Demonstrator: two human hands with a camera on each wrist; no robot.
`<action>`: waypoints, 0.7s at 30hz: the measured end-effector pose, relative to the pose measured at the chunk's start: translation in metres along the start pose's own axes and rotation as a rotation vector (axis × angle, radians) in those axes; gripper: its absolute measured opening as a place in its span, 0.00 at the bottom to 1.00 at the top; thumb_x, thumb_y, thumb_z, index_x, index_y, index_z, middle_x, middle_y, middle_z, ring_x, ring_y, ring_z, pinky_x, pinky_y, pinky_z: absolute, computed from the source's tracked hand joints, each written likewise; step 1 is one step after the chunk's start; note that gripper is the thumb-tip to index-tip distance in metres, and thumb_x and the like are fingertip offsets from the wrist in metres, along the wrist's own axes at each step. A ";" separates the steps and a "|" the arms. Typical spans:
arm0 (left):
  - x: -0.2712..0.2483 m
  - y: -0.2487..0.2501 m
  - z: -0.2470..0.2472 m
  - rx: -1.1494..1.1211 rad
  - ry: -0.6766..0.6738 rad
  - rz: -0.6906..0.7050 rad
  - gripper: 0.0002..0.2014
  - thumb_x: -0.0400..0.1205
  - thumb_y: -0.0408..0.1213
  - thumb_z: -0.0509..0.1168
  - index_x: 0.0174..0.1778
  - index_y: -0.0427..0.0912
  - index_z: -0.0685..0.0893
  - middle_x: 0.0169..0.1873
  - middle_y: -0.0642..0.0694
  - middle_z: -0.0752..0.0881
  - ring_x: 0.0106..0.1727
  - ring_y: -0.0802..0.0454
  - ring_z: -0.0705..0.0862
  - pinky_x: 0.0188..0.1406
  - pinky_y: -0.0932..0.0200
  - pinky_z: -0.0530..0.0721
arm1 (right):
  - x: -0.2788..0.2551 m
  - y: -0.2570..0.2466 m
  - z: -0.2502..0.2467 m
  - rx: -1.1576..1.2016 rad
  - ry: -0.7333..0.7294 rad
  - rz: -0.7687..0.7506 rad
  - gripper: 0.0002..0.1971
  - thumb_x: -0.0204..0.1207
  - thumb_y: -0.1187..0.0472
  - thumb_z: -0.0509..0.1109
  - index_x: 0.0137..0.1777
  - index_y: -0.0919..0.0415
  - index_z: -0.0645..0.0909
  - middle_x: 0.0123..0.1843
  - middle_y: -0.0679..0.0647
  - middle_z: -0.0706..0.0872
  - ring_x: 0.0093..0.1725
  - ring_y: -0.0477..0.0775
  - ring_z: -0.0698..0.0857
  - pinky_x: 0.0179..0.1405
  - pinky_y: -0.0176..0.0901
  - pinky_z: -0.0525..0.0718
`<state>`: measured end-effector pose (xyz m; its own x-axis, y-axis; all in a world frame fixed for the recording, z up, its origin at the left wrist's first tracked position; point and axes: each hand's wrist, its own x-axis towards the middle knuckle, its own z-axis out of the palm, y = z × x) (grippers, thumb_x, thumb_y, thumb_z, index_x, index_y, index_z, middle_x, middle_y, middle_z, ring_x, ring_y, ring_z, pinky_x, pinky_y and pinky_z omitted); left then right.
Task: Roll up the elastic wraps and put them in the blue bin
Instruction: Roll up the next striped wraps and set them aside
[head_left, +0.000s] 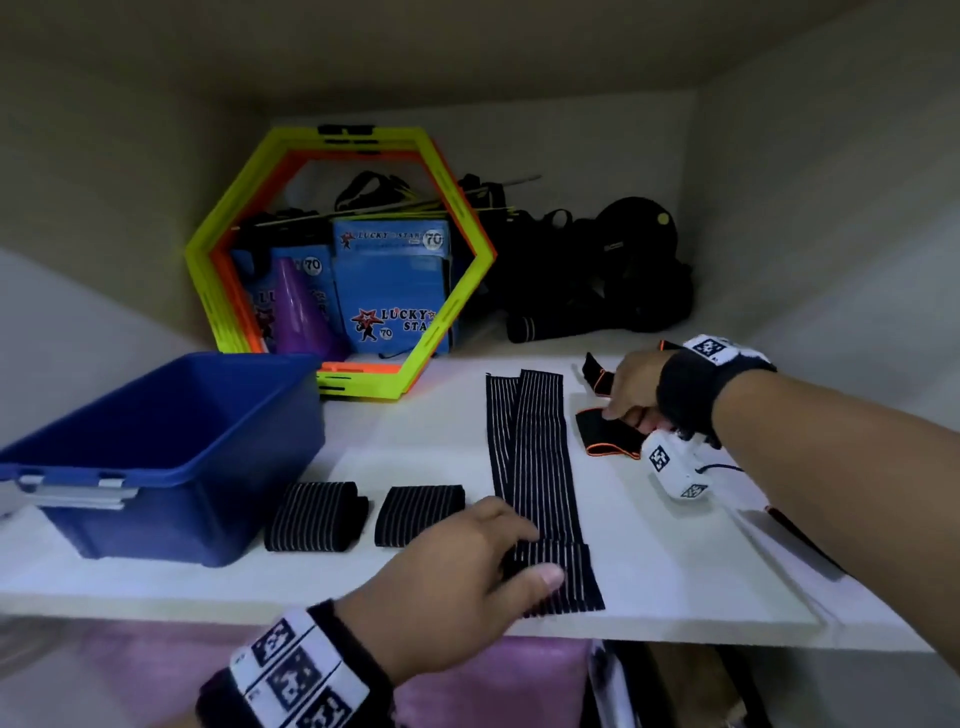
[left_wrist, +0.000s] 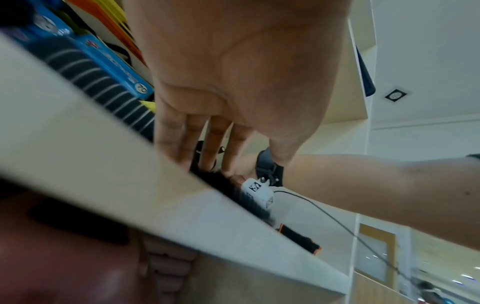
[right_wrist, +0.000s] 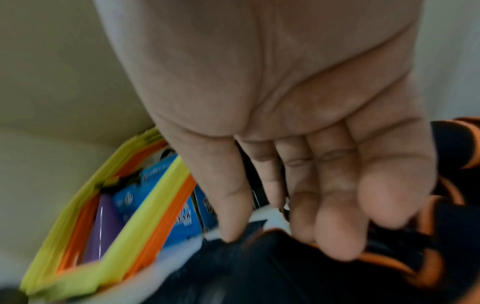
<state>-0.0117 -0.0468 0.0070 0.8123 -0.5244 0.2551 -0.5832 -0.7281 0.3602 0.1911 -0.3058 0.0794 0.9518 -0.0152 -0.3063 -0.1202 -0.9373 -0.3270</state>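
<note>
A: Start big. What am I looking at?

B: I'm working over a white shelf (head_left: 675, 571). The blue bin (head_left: 171, 452) stands at its left end, and I see nothing inside it, so I'd judge no wrap is put away yet.

A: And the wraps?

B: One long striped wrap (head_left: 530, 452) lies flat mid-shelf, running away from me, with only its near end turned over, barely begun. Two rolled wraps lie between it and the bin: one (head_left: 314, 514) just beside the bin, the other (head_left: 420, 514) nearer my left hand. Farther right is a black orange-edged wrap (head_left: 605, 434), not rolled.

A: Your hands?

B: My left hand (head_left: 467, 566) has fingers and thumb curled round the started roll at the striped wrap's near end. My right hand (head_left: 636, 389) is down on the orange-edged wrap; the right wrist view is blurred, the fingers (right_wrist: 335, 236) bend onto the fabric, but I can't tell whether they pinch it.

A: So, progress?

B: Two rolled, one started, one untouched, and all still to be binned, I reckon.
</note>
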 end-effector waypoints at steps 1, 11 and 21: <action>0.008 -0.001 -0.014 0.001 -0.015 0.003 0.25 0.84 0.66 0.54 0.65 0.54 0.83 0.56 0.60 0.79 0.53 0.63 0.81 0.60 0.58 0.80 | -0.001 -0.004 -0.005 0.096 0.015 0.012 0.12 0.76 0.59 0.78 0.47 0.70 0.86 0.37 0.61 0.89 0.26 0.55 0.83 0.18 0.36 0.80; 0.138 -0.046 -0.114 -0.275 -0.066 -0.407 0.20 0.85 0.57 0.64 0.54 0.43 0.86 0.52 0.44 0.89 0.44 0.47 0.88 0.50 0.49 0.89 | 0.021 -0.049 -0.006 0.393 0.071 -0.047 0.11 0.78 0.62 0.75 0.53 0.64 0.77 0.35 0.62 0.86 0.26 0.58 0.84 0.30 0.48 0.84; 0.213 -0.096 -0.054 -0.109 -0.151 -0.674 0.19 0.85 0.51 0.64 0.52 0.34 0.83 0.49 0.37 0.88 0.51 0.37 0.90 0.58 0.44 0.90 | 0.075 -0.050 0.000 0.296 -0.009 0.013 0.17 0.79 0.59 0.74 0.60 0.73 0.79 0.34 0.65 0.87 0.18 0.57 0.79 0.25 0.43 0.82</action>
<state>0.2174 -0.0647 0.0756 0.9830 -0.0349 -0.1801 0.0582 -0.8719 0.4862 0.2688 -0.2601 0.0724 0.9472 -0.0225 -0.3199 -0.2112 -0.7946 -0.5693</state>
